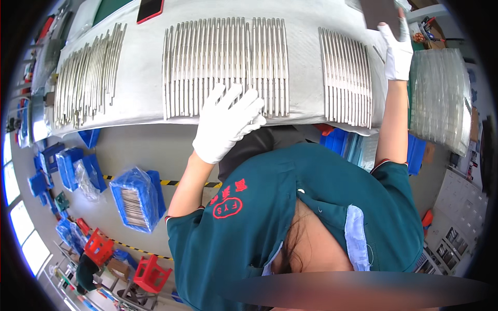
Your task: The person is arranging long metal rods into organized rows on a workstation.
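Note:
My left hand [228, 123], in a white glove, lies over the near ends of the middle row of slim metal rods [225, 52]. Its fingers are stretched and a little apart, with nothing visibly gripped. At the far right of the table my right hand [398, 58], gloved with some bare fingertips, holds a dark flat rectangular piece [379, 14] between thumb and fingers. That piece runs up to the picture's top edge, so its kind cannot be made out. Between my hands a smaller group of rods [346, 78] lies side by side on the white cloth [303, 67].
More rods [88, 78] lie in an uneven row at the left. A red-edged phone [150, 9] rests at the back. Clear plastic-wrapped stock [440, 96] is stacked at the right, near a small box of tools [426, 31]. Blue crates [137, 199] and red stools [151, 273] stand on the floor.

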The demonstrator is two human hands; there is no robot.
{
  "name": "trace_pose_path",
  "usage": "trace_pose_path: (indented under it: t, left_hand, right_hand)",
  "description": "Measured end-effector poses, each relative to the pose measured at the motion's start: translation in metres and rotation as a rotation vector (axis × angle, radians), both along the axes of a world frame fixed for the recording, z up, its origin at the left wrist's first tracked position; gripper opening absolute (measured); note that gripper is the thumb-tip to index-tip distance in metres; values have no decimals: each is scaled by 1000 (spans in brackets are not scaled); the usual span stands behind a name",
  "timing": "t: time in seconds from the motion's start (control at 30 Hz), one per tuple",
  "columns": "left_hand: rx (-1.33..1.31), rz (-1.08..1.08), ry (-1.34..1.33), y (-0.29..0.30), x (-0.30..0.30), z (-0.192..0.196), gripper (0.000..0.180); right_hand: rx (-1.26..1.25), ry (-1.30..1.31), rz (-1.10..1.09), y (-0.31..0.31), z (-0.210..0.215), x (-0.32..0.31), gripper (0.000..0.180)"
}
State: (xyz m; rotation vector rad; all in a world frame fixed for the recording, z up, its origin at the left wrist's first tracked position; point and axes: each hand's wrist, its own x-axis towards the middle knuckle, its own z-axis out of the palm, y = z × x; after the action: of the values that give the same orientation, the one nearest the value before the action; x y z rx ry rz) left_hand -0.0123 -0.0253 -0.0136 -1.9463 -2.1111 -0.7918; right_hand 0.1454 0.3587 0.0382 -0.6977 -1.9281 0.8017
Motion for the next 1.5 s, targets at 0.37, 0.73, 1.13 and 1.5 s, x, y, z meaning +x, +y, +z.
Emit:
trace_pose_path:
  t: [0.37,0.73,1.13,1.5]
  left_hand:
    - [-216,48,-10,-9,-1,-3,53]
    - [-326,116,19,-2,1,10,65]
    - [-395,308,53,-40,-34,16,72]
    - [-169,173,99,-56,-48,-4,43]
  right_hand:
    - [-169,360,-177,21,-40,35,72]
    - [-50,231,-348,11,-52,37,72]
    - [-65,253,-370,14,-55,39,71]
    - [6,-343,389,-40,-27,-29,70]
